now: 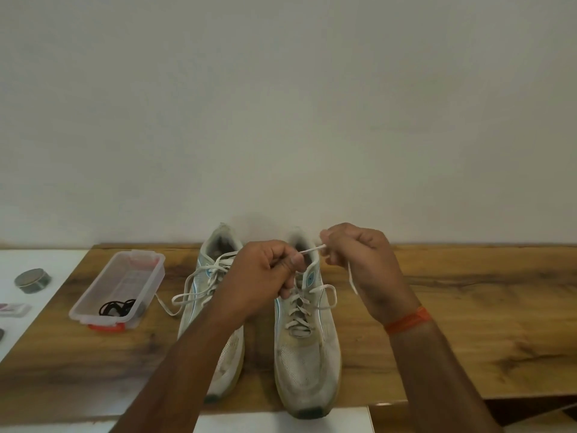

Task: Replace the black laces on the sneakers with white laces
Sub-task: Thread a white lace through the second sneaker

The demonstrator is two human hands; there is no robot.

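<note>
Sitting off the left edge of the wooden worktop [468, 307], on a white surface, are a small round grey tin [32, 280] and a flat pale packet [14, 308]. Resting near the worktop's left edge is a clear rectangular plastic tub with red clips [93, 295], and coiled in its near end are the black laces [117, 307], already out of both shoes. Standing beside the tub, near the middle of the worktop with its heel toward the back edge, is the left worn white mesh sneaker with blue trim [218, 307], and its own white lace is lying in a loose bow with one end trailing toward the tub.

Closing over the tongue of the right white mesh sneaker [307, 354], the left hand [262, 276] is pinching a loop of the white lace [309, 250], fingers curled round it. Working just beside it above the collar, the right hand [359, 257], with an orange thread band at the wrist, is gripping the other stretch of that lace, which is running taut between the two hands.

Judging from this, the bow on the second sneaker is being tied, so the task is looking nearly finished. Pulling unevenly could be drawing the free end through and collapsing the loop, and tugging upward too hard could be lifting or tipping the shoe toward the worktop's near edge, where its toe is already standing close.
</note>
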